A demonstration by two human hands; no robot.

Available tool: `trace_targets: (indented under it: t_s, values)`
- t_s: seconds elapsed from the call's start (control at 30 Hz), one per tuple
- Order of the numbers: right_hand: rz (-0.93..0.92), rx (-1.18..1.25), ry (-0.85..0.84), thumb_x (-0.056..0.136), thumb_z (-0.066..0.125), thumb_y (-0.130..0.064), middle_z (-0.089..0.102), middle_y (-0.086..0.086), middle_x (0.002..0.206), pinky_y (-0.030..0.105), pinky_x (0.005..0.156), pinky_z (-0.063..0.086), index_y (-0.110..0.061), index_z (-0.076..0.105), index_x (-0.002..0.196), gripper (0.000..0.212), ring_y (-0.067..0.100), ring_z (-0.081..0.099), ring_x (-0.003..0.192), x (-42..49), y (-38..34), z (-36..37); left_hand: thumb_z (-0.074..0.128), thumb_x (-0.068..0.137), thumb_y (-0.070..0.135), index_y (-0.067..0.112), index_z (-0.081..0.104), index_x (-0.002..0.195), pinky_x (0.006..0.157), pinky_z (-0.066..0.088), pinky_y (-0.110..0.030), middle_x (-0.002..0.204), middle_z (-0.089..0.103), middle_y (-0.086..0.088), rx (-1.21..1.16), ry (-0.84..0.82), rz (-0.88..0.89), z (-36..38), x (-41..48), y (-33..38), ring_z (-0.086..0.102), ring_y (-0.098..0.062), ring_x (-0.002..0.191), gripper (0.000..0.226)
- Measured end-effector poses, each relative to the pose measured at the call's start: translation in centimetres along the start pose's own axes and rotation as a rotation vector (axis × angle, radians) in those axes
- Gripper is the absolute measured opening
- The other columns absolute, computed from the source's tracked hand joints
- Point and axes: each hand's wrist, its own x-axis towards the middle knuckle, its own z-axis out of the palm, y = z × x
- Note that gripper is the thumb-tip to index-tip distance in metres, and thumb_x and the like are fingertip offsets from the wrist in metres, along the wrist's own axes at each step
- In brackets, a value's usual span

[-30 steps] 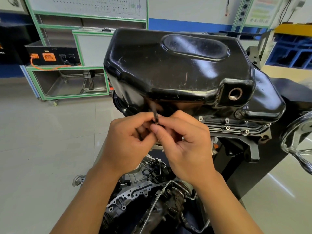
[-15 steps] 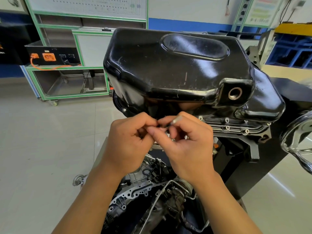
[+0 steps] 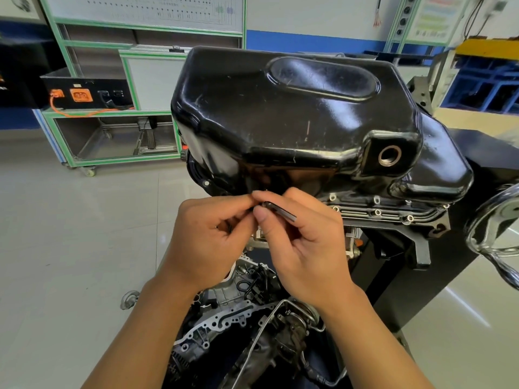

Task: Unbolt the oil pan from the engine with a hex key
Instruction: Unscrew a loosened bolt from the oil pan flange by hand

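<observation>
**Hex key** point(image 3: 280, 213). Slim dark metal bar, held in the air just in front of the near lower edge of the oil pan point(image 3: 280, 122), toward the left half of that edge. The visible arm lies close to level, with its long axis running from upper left to lower right. The free end points right and slightly toward the viewer and catches the light. The left end is hidden among fingertips, so its bend cannot be made out.

**Right hand** point(image 3: 309, 254). Grasps the hex key, thumb and forefinger pinched on its left part. The other fingers are curled beneath, and the back of the hand faces the camera.

**Left hand** point(image 3: 207, 242). Fingers curled. The thumb and forefinger tips pinch at the key's hidden left end and touch the right fingertips.

**Oil pan.** Glossy black and scuffed, uppermost on the upturned engine point(image 3: 224, 321). It has a raised oval panel on top and a round threaded drain hole point(image 3: 389, 155) at the near right corner.

**Bright rings** point(image 3: 377, 212). A row along the pan's near rim, right of the hands. Whether they are bolt heads or bare holes cannot be told.

**Engine.** Grey castings, pipes and hoses, below the hands.

**Stand** point(image 3: 393, 276). Black, at the engine's right side, with a chrome wheel point(image 3: 483, 240) beside it.

**Cart** point(image 3: 112, 161). Green-framed, on castors, well apart at far left. An orange socket point(image 3: 81, 95) sits on a black panel at its left.
</observation>
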Motion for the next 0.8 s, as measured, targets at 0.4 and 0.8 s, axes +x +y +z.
trace_targets:
  t_s: [0.4, 0.8]
  values:
    - [-0.018, -0.031, 0.155, 0.078, 0.082, 0.000, 0.061, -0.003, 0.073, 0.010, 0.068, 0.041, -0.003, 0.077, 0.085, 0.009, 0.000, 0.054, 0.069, 0.00, -0.16, 0.26, 0.075, 0.081, -0.001, 0.018, 0.071, 0.088, 0.048, 0.049, -0.031, 0.064, 0.070, 0.000, -0.014, 0.087, -0.106, 0.70, -0.56, -0.42, 0.063, -0.016, 0.052, 0.020]
    - [-0.018, 0.000, 0.026, 0.091, 0.064, 0.003, 0.057, -0.001, 0.080, 0.012, 0.070, 0.038, 0.005, 0.073, 0.105, 0.017, 0.003, 0.051, 0.073, 0.07, -0.56, 0.18, 0.065, 0.093, 0.008, 0.032, 0.070, 0.103, 0.042, 0.041, -0.036, 0.051, 0.054, -0.002, -0.052, 0.000, -0.080, 0.37, -0.32, -0.11, 0.046, -0.022, 0.041, 0.027]
